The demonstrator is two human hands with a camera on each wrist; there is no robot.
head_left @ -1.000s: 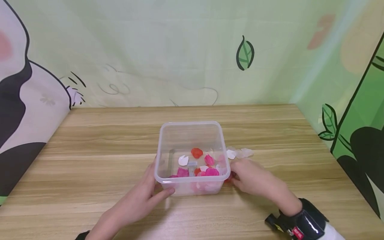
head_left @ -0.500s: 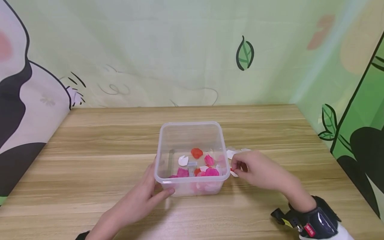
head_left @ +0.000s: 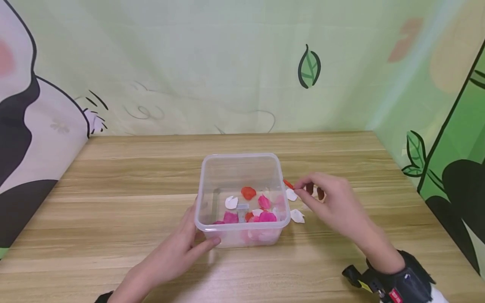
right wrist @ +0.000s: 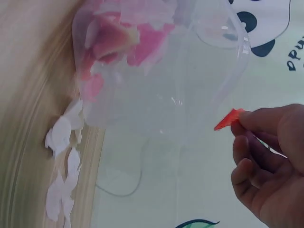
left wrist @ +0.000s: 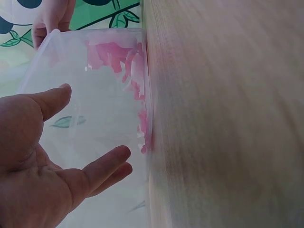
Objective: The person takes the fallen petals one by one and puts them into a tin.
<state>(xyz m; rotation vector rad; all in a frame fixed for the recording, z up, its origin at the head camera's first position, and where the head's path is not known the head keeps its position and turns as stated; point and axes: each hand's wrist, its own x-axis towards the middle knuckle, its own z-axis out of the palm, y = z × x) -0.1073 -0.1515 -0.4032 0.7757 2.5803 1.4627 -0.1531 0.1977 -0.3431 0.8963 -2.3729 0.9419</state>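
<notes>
A clear plastic box (head_left: 235,227) stands on the wooden table, holding several red, pink, magenta and white petals (head_left: 267,216). At its near left corner is my left hand (head_left: 178,252), the thumb on the front wall and the other fingers along the left side; the left wrist view shows them spread and fairly straight. My right hand (head_left: 337,206) pinches a red petal (right wrist: 230,118) between thumb and forefinger, beside the box's right rim. Below that hand, white petals (right wrist: 61,135) lie on the table along the box's right side.
Wooden table (head_left: 132,176) surrounds the box. Behind it hangs a pale green backdrop (head_left: 212,67) with panda and leaf drawings. A black wrist strap with a device (head_left: 398,277) sits on the right forearm.
The right hand has picked the red petal up from beside the box and raised it toward the far right rim, uncovering a white petal on the table. The left hand and box have stayed put.
</notes>
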